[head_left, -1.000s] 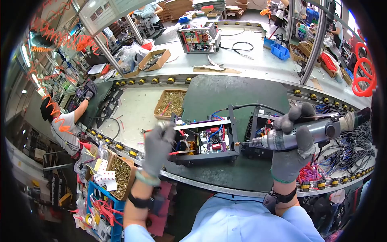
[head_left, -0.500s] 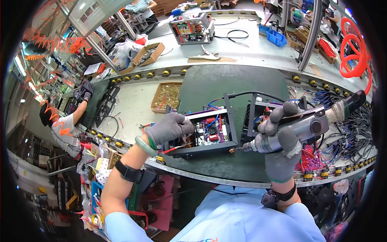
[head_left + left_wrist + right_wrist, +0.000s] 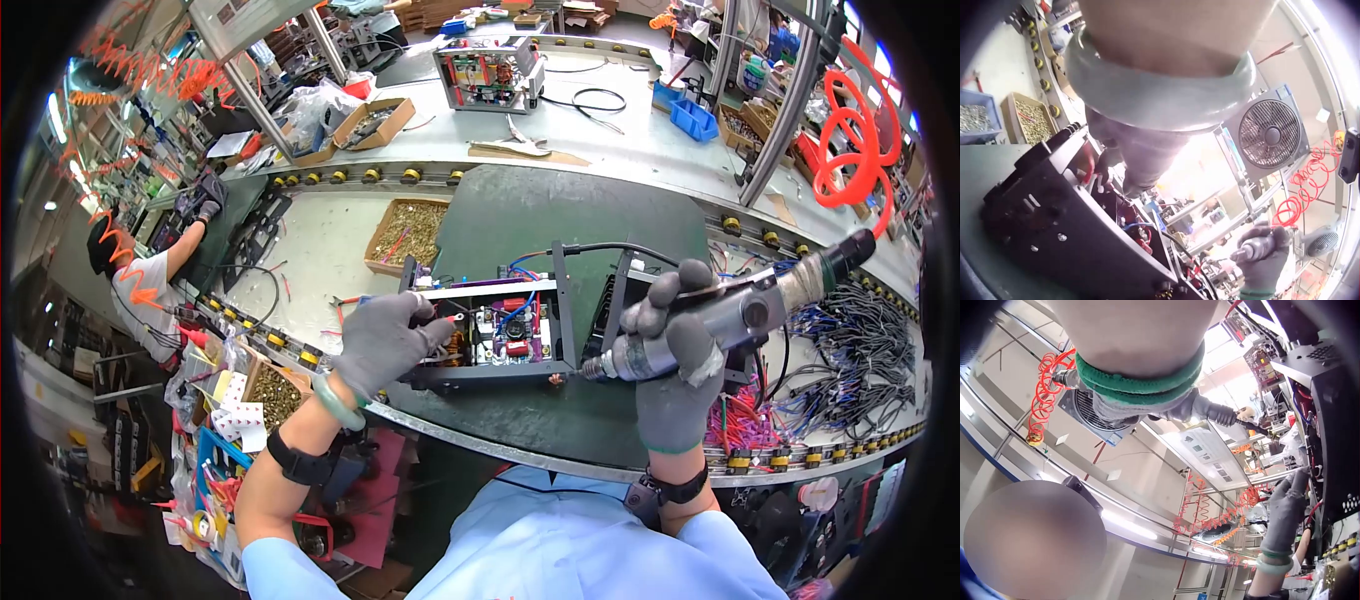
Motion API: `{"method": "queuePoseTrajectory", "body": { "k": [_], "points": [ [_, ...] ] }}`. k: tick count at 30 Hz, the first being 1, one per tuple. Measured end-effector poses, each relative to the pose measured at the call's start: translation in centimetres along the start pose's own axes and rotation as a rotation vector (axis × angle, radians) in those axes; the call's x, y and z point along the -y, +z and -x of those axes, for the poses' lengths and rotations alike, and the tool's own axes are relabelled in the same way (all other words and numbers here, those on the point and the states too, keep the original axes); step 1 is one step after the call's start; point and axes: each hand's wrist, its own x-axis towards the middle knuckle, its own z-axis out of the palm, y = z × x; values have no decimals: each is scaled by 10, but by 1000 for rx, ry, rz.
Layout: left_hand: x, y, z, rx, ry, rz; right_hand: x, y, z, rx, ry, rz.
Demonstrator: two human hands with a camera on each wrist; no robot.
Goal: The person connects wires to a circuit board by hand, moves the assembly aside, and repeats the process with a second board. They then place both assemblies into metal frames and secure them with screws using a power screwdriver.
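An open black metal chassis (image 3: 490,374) with circuit boards inside lies on a dark green mat (image 3: 580,210). My gloved left hand (image 3: 385,345) is over its left end, thumb and fingers pinching a red wire with a metal lug (image 3: 457,318) at its end. In the left wrist view the fingers reach down inside the chassis wall (image 3: 1054,219). My gloved right hand (image 3: 685,390) grips a grey pneumatic screwdriver (image 3: 735,315), pointed left. At its bit tip, a small brass-coloured screw (image 3: 557,379) overlaps the chassis's front right corner.
A second black chassis (image 3: 603,320) stands partly behind the screwdriver. Black cables (image 3: 850,340) and red wires (image 3: 740,420) lie at right. A box of brass fasteners (image 3: 408,235) sits behind the left hand. A red coiled hose (image 3: 850,150) hangs at right. Another person (image 3: 150,270) works at far left.
My left hand has come down to the chassis's left end, and the red wire's end now shows at its fingertips. The screwdriver has shifted left and lower, its bit at the chassis's front corner.
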Motion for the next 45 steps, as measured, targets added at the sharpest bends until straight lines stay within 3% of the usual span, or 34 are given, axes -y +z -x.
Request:
{"method": "queuePoseTrajectory", "body": {
  "k": [4, 12, 15, 17, 21, 24, 27, 31, 39, 44, 45],
  "points": [
    [-2, 13, 6, -148, 1, -55, -7, 9, -20, 49, -25, -33],
    [8, 38, 10, -179, 62, 36, -20, 19, -25, 119, -22, 18],
    [5, 39, 9, -212, 101, -39, -25, 28, -28, 73, 69, -56],
    [4, 44, 10, -301, 178, -256, -32, 33, -33, 82, 58, -83],
    [3, 63, 1, -428, 247, -285, -57, 42, -55, 31, 16, -16],
    [10, 67, -12, -375, 305, -147, -96, 36, -78, 7, -87, 98],
    [11, 62, -7, -330, 269, -148, -118, 33, -90, -5, 93, 165],
    [9, 62, -9, -322, 263, -139, -137, 28, -97, 44, 164, 267],
    [8, 62, -8, -297, 239, -154, -145, 33, -85, 50, 139, 360],
    [11, 68, -10, -354, 245, -131, -151, 39, -71, 286, 28, 459],
    [11, 68, -10, -352, 243, -123, -155, 43, -69, 294, 13, 326]
  ]
}}
